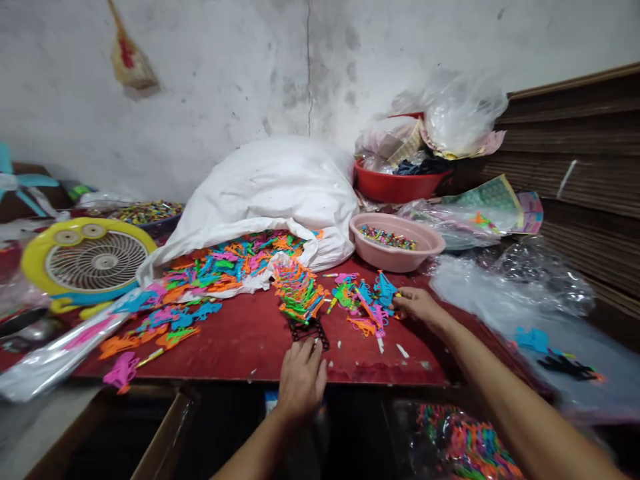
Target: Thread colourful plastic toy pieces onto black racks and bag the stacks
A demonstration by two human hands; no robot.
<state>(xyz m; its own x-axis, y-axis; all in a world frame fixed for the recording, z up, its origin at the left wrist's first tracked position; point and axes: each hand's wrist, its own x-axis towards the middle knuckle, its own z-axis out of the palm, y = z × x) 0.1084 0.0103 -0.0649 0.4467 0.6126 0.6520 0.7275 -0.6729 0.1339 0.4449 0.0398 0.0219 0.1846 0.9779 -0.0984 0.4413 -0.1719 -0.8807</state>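
My left hand (303, 377) is at the table's front edge, its fingers closed on the near end of a black lattice-like plastic rack (300, 331). A tight row of orange, green and pink plastic pieces (300, 290) stands on the rack's far part. To the right, my right hand (420, 307) pinches a blue plastic piece (385, 291) at the edge of a small loose pile. Pink, green and orange pieces (367, 310) lie in that pile, some with yellow-tipped sticks. The pieces look like small toy pistols, though their exact kind is hard to make out.
A white sack (270, 180) spills more pieces onto the red table (225, 350). Behind my right hand stands a pink basin (425, 243) of small colourful bits. A yellow fan (37, 257) is at left; a red basin (400, 190) and plastic bags (480, 287) are at right.
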